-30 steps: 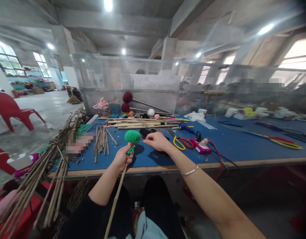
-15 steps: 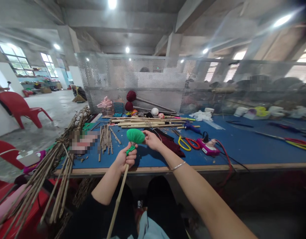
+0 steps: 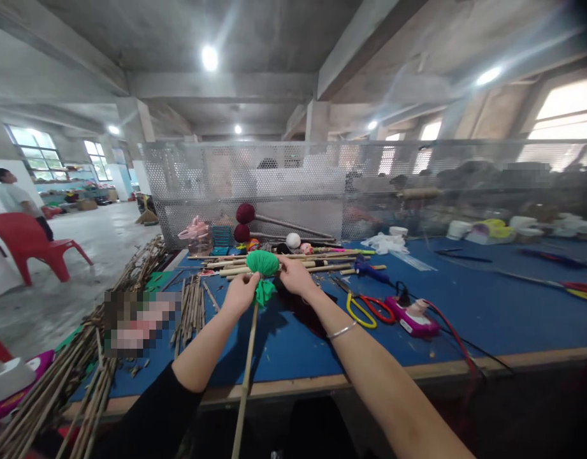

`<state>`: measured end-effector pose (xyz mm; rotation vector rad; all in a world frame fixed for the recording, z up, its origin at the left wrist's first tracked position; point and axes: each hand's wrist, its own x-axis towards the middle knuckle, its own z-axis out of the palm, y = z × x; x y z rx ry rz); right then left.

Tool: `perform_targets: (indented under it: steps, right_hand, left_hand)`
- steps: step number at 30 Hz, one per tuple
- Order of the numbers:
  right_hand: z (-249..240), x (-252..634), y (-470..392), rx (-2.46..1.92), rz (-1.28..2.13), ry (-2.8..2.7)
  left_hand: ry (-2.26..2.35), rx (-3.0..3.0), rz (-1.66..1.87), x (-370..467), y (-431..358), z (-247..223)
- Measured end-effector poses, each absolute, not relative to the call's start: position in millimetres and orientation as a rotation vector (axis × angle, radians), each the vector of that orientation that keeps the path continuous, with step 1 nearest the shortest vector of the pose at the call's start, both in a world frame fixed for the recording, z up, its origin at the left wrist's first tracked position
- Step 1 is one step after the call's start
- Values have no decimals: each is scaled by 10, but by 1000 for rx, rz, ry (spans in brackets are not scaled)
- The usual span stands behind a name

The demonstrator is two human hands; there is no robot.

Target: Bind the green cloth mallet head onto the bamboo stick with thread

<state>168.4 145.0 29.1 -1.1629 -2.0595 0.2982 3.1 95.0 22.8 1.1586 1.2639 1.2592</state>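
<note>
A bamboo stick [image 3: 248,366] slants up from my lap, topped by a rounded head wrapped in green cloth [image 3: 262,262], like a mallet. Gathered cloth ends [image 3: 265,292] hang loose just under that head. My left hand [image 3: 240,293] is closed, thumb and fingers pinching the cloth at the neck on the left. On the other side my right hand [image 3: 296,277] pinches the cloth at the head's right edge; its fingertips are partly hidden. Dark maroon fabric [image 3: 312,315] lies beneath my right wrist.
Scissors with yellow and red handles [image 3: 362,311], a purple power strip [image 3: 412,316] and a blue glue gun [image 3: 372,272] lie to the right. Cut sticks [image 3: 192,306] and long branches [image 3: 78,376] are on the left. Maroon-headed mallets [image 3: 245,213] rest by the perforated screen [image 3: 192,185]. A person [image 3: 16,194] stands far left.
My left hand has moved up from the stick to the cloth at the neck. The green cloth below the head now hangs loose and spread. The view has tilted up; a person appears far left.
</note>
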Motion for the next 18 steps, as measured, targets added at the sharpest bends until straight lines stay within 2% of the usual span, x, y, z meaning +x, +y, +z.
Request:
perform_targets:
  steps: [3, 6, 12, 18]
  right_hand:
    - [268, 1677, 1495, -1230, 282, -2089]
    - [240, 1671, 1514, -1246, 276, -2100]
    - [134, 1717, 1551, -1220, 373, -2036]
    - [-2, 1677, 1628, -1002, 947, -1824]
  left_hand:
    - [1660, 1495, 1426, -2, 1017, 344]
    - [1893, 1750, 1257, 23, 1058, 385]
    - [1696, 1855, 1160, 77, 1091, 195]
    - [1467, 1639, 1284, 26, 1132, 49]
